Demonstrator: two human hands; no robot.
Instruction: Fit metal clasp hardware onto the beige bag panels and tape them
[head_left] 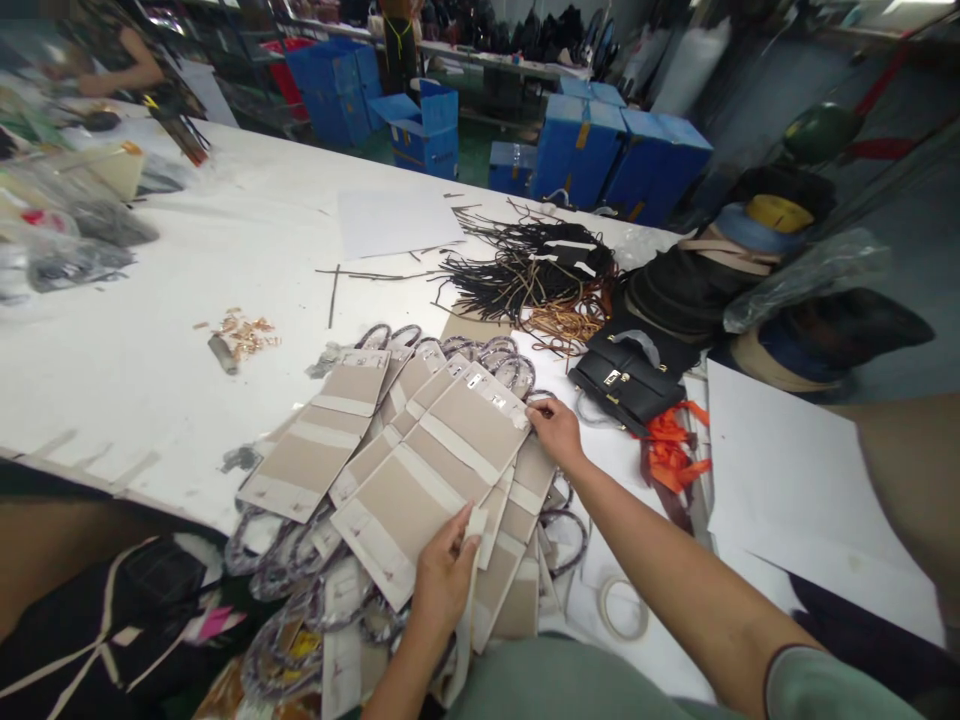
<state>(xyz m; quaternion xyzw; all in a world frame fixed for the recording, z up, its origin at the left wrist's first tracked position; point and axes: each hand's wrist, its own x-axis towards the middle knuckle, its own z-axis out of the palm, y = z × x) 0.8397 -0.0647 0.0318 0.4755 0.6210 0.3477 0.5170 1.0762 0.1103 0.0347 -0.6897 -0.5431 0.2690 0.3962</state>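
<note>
On my tabletop (187,260) lie a black handbag (626,378), orange straps (675,450), black cords (525,265) and a tape roll (604,612), with blue boxes (600,150) beyond.

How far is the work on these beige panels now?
Done, it seems: the fanned beige panels already carry white strips. In hand: the left hand pinches the top panel at its near edge, the right hand holds its far corner. Left: the panels under it are mostly hidden, so I cannot tell.
</note>
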